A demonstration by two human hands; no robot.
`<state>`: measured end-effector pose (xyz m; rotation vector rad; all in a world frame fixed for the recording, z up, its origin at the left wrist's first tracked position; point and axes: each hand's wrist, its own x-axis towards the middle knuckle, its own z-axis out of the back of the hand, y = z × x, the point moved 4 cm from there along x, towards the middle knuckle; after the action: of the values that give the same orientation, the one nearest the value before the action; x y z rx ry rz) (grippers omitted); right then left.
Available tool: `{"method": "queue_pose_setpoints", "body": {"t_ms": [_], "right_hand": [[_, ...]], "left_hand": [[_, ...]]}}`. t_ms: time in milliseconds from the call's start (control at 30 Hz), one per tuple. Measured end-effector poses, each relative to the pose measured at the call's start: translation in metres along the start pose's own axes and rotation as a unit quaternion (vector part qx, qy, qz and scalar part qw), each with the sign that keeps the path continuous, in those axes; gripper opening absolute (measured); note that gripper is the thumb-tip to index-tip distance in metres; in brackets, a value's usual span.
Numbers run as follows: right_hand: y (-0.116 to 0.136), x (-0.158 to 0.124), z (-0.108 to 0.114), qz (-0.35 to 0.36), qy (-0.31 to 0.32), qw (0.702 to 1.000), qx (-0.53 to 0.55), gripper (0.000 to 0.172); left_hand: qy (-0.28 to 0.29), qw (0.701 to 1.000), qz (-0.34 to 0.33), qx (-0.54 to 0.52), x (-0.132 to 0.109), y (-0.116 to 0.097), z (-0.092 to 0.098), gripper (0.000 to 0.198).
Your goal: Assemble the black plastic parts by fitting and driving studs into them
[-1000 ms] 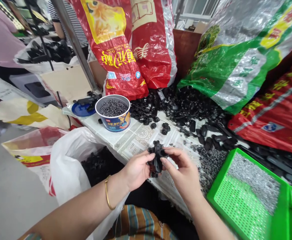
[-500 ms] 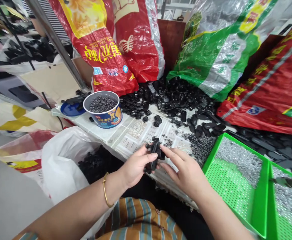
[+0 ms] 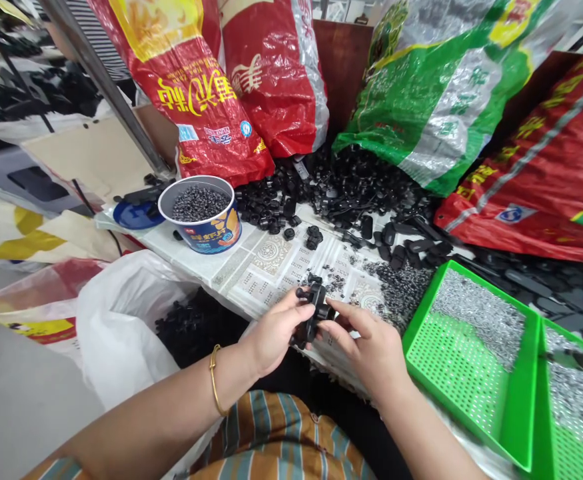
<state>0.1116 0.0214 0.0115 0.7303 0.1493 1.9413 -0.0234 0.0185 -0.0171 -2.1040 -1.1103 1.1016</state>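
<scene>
My left hand (image 3: 274,335) and my right hand (image 3: 371,347) meet over the near edge of the table (image 3: 206,263). Between them is a black plastic part (image 3: 314,308) with round knobs. The left fingers wrap its left side and the right thumb and forefinger pinch its right side. A gold bangle (image 3: 214,380) rings my left wrist. Loose black plastic pieces (image 3: 341,193) lie heaped farther back on the table.
A round tub of dark pellets (image 3: 200,213) stands at the left, beside a blue lid (image 3: 134,215). Green mesh trays (image 3: 471,370) with small metal bits sit at the right. Red sacks (image 3: 231,87) and a green sack (image 3: 436,93) lean behind. A white bag of black parts (image 3: 121,320) hangs below.
The view has shifted, so everything sits a little further left and lower. Both hands keep hold of the black part and have turned it slightly between them.
</scene>
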Motion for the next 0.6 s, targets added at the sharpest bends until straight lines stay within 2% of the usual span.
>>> {"method": "queue_pose_setpoints", "body": {"t_ms": [100, 200, 400, 467, 600], "right_hand": [[0.003, -0.005, -0.001, -0.019, -0.007, 0.998, -0.052, 0.035], [0.003, -0.004, 0.001, -0.009, 0.019, 0.997, -0.069, 0.035], [0.000, 0.005, 0.006, 0.115, 0.116, 0.986, 0.006, 0.038], [-0.002, 0.005, 0.006, 0.142, 0.118, 0.983, 0.012, 0.036], [-0.004, 0.004, 0.006, 0.150, 0.102, 0.983, -0.015, 0.035]], "left_hand": [[0.001, 1.000, 0.002, -0.004, 0.001, 0.001, -0.001, 0.025], [0.008, 1.000, 0.019, -0.017, 0.002, 0.004, 0.000, 0.025], [0.016, 0.998, 0.043, -0.043, 0.004, 0.005, 0.002, 0.025], [0.024, 0.998, 0.044, -0.035, 0.004, 0.004, 0.001, 0.022], [0.023, 0.998, 0.051, -0.032, 0.004, 0.007, 0.001, 0.017]]}}
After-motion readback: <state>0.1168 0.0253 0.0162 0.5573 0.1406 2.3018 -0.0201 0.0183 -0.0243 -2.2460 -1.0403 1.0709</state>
